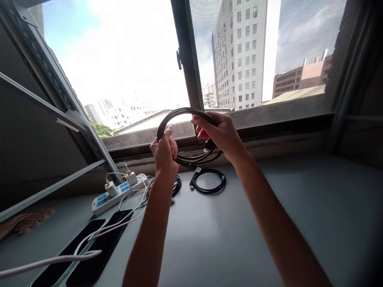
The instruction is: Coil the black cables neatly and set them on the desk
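A black cable (182,111) is looped into a coil and held up in the air before the window. My left hand (164,151) is closed round the coil's left side. On its upper right side, my right hand (220,131) grips the same coil between thumb and fingers. A cable plug (207,146) hangs below my right hand, and another plug end (196,168) dangles at the bottom of the loop. Beneath, a second coiled black cable (208,192) lies on the table. A third coil (178,186) is partly hidden behind my left forearm.
A white power strip (122,193) with plugged-in chargers stands at the left, with white cables (113,226) running across two dark phones (98,247). A metal frame post (74,95) rises at the left. Another person's hand (14,224) shows at the far left edge.
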{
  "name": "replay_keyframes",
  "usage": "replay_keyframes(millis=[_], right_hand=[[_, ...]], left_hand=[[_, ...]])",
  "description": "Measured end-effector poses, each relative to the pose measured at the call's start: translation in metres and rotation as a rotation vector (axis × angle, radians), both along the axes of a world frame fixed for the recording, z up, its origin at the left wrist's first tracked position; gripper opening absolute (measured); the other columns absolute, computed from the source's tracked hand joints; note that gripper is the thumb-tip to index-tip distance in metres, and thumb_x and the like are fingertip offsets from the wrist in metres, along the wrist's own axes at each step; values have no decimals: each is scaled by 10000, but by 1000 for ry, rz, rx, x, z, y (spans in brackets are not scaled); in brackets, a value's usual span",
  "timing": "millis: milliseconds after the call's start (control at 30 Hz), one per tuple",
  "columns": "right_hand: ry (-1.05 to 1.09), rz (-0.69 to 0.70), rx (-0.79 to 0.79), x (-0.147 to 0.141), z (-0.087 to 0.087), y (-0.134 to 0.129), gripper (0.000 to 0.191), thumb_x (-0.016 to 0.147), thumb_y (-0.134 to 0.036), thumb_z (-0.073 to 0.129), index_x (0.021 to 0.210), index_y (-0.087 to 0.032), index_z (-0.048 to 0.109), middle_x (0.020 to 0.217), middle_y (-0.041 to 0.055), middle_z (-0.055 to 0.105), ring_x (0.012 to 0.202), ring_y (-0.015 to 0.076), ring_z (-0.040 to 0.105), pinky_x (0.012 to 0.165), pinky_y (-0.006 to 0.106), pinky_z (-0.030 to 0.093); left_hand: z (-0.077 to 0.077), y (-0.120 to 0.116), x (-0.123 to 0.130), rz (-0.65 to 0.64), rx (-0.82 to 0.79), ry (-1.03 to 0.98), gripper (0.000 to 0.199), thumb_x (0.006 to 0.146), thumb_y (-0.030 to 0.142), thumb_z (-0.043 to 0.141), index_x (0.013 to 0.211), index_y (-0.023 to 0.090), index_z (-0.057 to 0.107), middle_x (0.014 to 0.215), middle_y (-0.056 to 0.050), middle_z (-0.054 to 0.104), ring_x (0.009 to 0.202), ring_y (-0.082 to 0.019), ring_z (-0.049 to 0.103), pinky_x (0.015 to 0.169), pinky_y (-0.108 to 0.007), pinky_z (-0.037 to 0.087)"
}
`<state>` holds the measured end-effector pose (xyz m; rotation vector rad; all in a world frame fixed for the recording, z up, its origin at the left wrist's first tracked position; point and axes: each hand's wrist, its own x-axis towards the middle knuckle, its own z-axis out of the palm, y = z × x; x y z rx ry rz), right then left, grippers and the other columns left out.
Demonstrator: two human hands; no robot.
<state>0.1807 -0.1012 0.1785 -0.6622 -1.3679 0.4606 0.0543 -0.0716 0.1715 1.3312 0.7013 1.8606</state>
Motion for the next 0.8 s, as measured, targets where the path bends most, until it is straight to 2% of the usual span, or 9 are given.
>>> replay_keyframes(millis=[133, 233, 367, 500, 667, 800], right_hand=[[56, 33, -35, -4, 3, -10, 300, 762, -307, 631, 518, -154, 548, 461, -35, 510, 440, 75, 531, 456, 177, 436], [17, -4, -59, 1, 4, -13, 294, 765, -279, 614, 506, -157, 543, 475, -18, 544, 464, 91, 557, 474, 186, 451], [-114, -204, -153, 12, 3, -13, 205, 789, -267, 557, 640, -150, 635, 614, 34, 631, 563, 138, 602, 533, 237, 468], [-397, -442, -199, 20, -2, -19, 196, 790, -326, 578, 696, -174, 656, 579, 29, 600, 528, 164, 550, 500, 278, 398], [-539, -470, -177, 19, -6, -20, 103, 775, -248, 622, 706, -185, 666, 538, 18, 582, 486, 161, 518, 497, 284, 378], [-537, -556, -202, 14, -2, -19, 201, 793, -254, 630, 608, -179, 631, 461, 11, 554, 463, 158, 513, 500, 291, 376]], left_hand=[[2, -4, 2, -100, -42, -56, 503, 719, 190, 544, 371, 189, 181, 314, 75, 165, 288, -25, 155, 320, -246, 113], [-1, -5, 6, -195, -60, -69, 511, 700, 175, 557, 363, 180, 173, 311, 78, 151, 288, -19, 141, 325, -240, 97], [-8, -4, 13, -195, -128, -92, 501, 711, 175, 557, 370, 179, 190, 312, 84, 160, 292, -14, 148, 329, -228, 100], [-11, -1, 17, -200, -201, -190, 486, 743, 147, 529, 393, 185, 195, 315, 84, 174, 301, -25, 161, 333, -230, 123], [-9, 2, 13, -238, -230, -333, 459, 769, 104, 483, 426, 194, 193, 326, 91, 167, 302, -38, 139, 341, -245, 121], [-6, -1, 11, -223, -216, -334, 439, 783, 104, 468, 448, 193, 199, 332, 91, 167, 304, -36, 146, 347, -246, 116]])
